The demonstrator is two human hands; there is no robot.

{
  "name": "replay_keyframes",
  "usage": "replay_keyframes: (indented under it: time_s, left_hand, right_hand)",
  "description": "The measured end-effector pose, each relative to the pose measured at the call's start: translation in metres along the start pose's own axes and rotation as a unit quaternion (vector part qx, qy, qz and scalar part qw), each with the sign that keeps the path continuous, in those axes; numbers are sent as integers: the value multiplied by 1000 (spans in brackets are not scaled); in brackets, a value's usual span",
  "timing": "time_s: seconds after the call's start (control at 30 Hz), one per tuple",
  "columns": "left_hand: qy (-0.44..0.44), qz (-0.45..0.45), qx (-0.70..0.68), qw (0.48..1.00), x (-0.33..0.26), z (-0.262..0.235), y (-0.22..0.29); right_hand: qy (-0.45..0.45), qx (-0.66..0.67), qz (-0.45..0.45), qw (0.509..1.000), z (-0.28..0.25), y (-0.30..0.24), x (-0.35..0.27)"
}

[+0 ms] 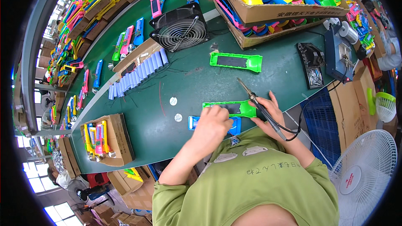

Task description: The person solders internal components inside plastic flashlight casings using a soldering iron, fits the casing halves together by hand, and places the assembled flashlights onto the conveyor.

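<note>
My right hand (271,111) grips a soldering iron (261,108) with its tip pointing up and left over the table. Its thumb lies by the right end of a green plastic housing (245,108) with a dark panel. Over that housing's left end my left hand (212,122) is closed, fingers pinched together; whatever is in them is hidden. Partly under the left hand lies a blue plastic housing (235,126), nearest to my body. A small dark part with wires (235,140) hangs at its near edge. Farther off rests a second green housing (236,62).
A row of blue-wrapped cylindrical cells (140,73) with wires lies left of a black metal fan (181,29). A cardboard box of coloured housings (289,12) stands at the back. At right are the soldering station (338,52) and a black tray (312,65). A small box (121,138) sits front left.
</note>
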State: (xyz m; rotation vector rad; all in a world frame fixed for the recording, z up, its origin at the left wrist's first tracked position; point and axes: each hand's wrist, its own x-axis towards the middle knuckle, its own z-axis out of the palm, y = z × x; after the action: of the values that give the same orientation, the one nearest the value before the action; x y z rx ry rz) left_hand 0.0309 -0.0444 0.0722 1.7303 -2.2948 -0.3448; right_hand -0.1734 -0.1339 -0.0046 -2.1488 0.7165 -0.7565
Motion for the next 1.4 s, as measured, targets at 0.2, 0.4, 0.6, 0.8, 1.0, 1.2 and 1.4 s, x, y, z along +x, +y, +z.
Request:
replay_keyframes:
  time_s: [0.2, 0.4, 0.6, 0.8, 1.0, 1.2, 1.4]
  left_hand:
    - [133, -5, -38, 990, -13, 47, -1]
    - [201, -97, -74, 972, 0, 55, 1]
    - [111, -201, -84, 970, 7, 51, -14]
    - [34, -184, -32, 982, 14, 50, -21]
    - [17, -180, -14, 983, 19, 49, -21]
    - [7, -178, -19, 984, 20, 48, -22]
    - [4, -175, -18, 984, 19, 47, -22]
  right_hand:
    - [-15, 21, 2, 1000, 2, 1, 4]
    - [-20, 47, -82, 995, 10, 6, 16]
    - [56, -29, -153, 986, -14, 1, 17]
    - [109, 199, 39, 973, -17, -4, 8]
    - [105, 388, 244, 883, -5, 10, 2]
    - [87, 368, 237, 895, 4, 11, 4]
    - [112, 383, 239, 885, 6, 6, 3]
